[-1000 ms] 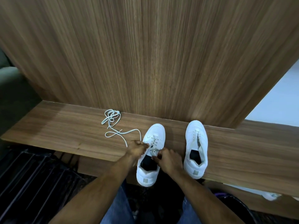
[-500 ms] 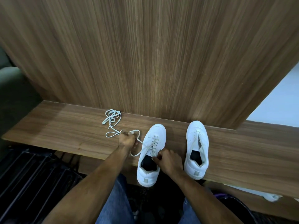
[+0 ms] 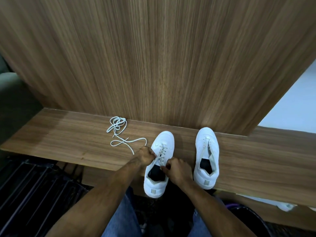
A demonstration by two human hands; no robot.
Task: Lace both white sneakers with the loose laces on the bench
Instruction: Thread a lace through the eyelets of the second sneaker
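Note:
Two white sneakers stand toe-away on the wooden bench [image 3: 68, 139]. The left sneaker [image 3: 158, 182] has a white lace crossed through several eyelets. My left hand [image 3: 145, 156] grips that lace at the shoe's left side, and its free end trails out across the bench to the left. My right hand [image 3: 176, 170] pinches the other lace end at the shoe's right edge, near the tongue. The right sneaker [image 3: 207, 156] has no lace and its tongue is loose. A second white lace [image 3: 117, 125] lies bunched by the back panel.
A tall wooden panel [image 3: 153, 57] rises behind the bench. A dark slatted rack [image 3: 34, 194] sits below the bench at the left. My jeans-clad knees are at the bottom, and a dark round object [image 3: 248, 218] is at lower right.
My left hand, which had pulled the lace out to the left, has come back against the left sneaker. The right hand has stayed at the shoe's right edge.

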